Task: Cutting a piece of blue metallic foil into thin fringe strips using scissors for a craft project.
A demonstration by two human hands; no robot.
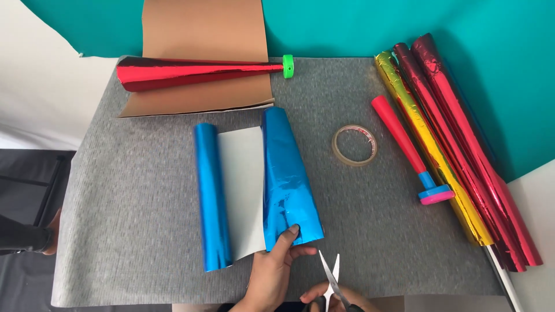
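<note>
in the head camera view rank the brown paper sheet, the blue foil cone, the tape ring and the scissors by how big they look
1. brown paper sheet
2. blue foil cone
3. tape ring

The scissors are cut off by the frame edge and partly hidden in the right hand, so they cannot be ranked.
</note>
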